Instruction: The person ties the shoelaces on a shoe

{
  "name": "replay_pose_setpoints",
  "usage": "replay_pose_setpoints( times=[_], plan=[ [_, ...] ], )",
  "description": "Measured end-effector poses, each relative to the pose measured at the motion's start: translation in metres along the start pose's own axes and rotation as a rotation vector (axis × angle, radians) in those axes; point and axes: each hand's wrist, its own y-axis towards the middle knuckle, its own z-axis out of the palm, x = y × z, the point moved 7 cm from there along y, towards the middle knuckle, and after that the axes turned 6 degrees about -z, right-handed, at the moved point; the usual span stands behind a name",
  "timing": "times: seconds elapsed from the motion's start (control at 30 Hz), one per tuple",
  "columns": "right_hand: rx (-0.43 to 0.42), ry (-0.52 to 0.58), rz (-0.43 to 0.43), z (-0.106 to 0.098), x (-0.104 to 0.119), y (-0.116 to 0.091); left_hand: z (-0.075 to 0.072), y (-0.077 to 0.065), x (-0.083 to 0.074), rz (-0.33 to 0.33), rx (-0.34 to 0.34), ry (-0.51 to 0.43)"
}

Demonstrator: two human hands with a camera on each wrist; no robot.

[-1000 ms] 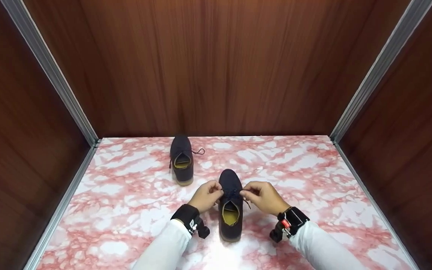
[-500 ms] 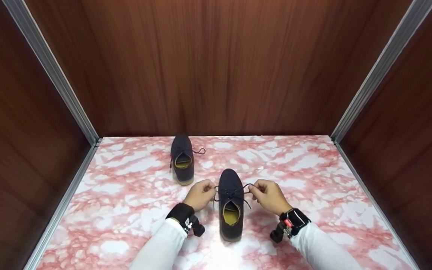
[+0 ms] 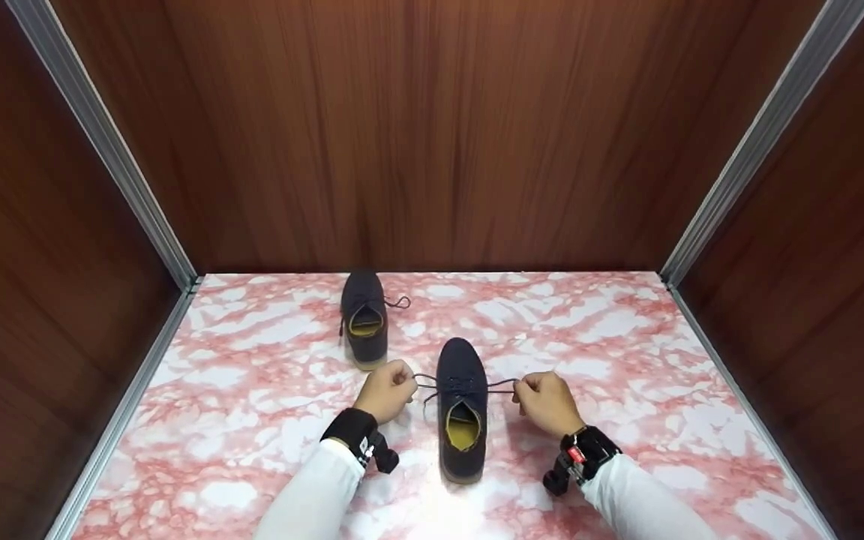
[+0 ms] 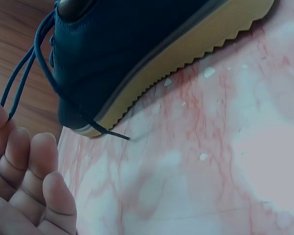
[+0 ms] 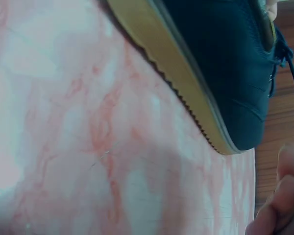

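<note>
A dark navy lace-up shoe (image 3: 461, 364) with a yellow lining stands in front of me, toe pointing away. My left hand (image 3: 385, 391), left of the shoe, pinches a shoelace loop (image 4: 25, 68) drawn out from the knot. A loose lace end (image 4: 107, 130) hangs beside the shoe in the left wrist view. On the other side my right hand (image 3: 550, 403) pinches the opposite shoelace loop (image 3: 503, 383). Both loops are stretched sideways over the tongue. In the right wrist view the fingertips (image 5: 290, 161) of the right hand are only partly in frame.
A second matching shoe (image 3: 364, 319) stands farther back to the left, its lace loop (image 3: 399, 302) sticking out to the right. The surface is a pink and white marbled tabletop (image 3: 589, 322). Brown wood-grain panels (image 3: 432, 135) with metal corner posts enclose it at the back and sides.
Both hands have moved apart, the left hand leftward and the right hand rightward. The lace loops have drawn out longer and tauter. The shoe has stayed in place.
</note>
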Motion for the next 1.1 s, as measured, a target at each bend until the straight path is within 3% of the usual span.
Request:
replay_pose_setpoints(
  times=[0.13,0.27,0.43,0.67,0.9,1.1],
  plan=[
    [-0.009,-0.026,0.04,0.001,-0.003,0.0,-0.002,0.0,0.001,-0.009,-0.02,0.003],
    [0.029,0.03,0.026,0.005,-0.002,0.001,-0.001,0.0,0.003,-0.031,-0.027,-0.026],
    [0.129,0.066,-0.002,0.012,-0.001,-0.002,0.002,0.001,0.003,-0.045,-0.003,-0.065],
    [0.321,0.162,-0.125,0.033,0.011,-0.007,0.005,0.001,-0.001,-0.028,0.01,-0.116],
    [0.384,0.203,-0.164,0.043,0.025,-0.009,0.013,0.001,-0.008,-0.019,0.06,-0.177],
    [0.436,0.165,-0.193,0.046,0.022,-0.009,0.015,0.0,-0.01,-0.029,0.07,-0.151]
  ],
)
